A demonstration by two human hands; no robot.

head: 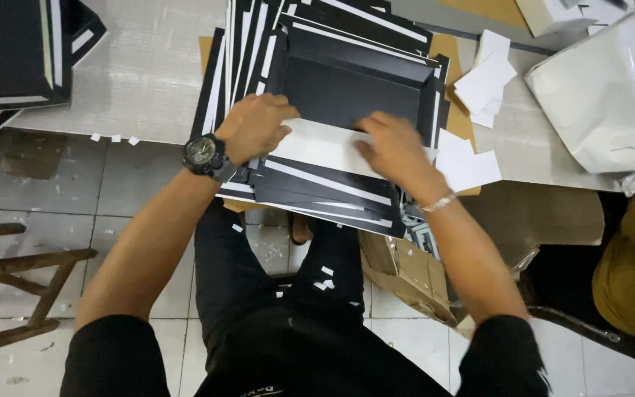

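Your left hand [255, 126] and right hand [395, 151] press flat, fingers spread, gripping nothing, on a white strip [325, 147]. It lies across the black box [354, 88] atop card stacks [317, 195] at the desk's [141, 81] near edge, apparently to smooth it down.

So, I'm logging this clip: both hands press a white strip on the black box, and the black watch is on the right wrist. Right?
Not quite. The black watch is on the left wrist; the right wrist has a thin metal bracelet. The head view shows it. Both hands, left hand and right hand, do press the white strip on the black box.
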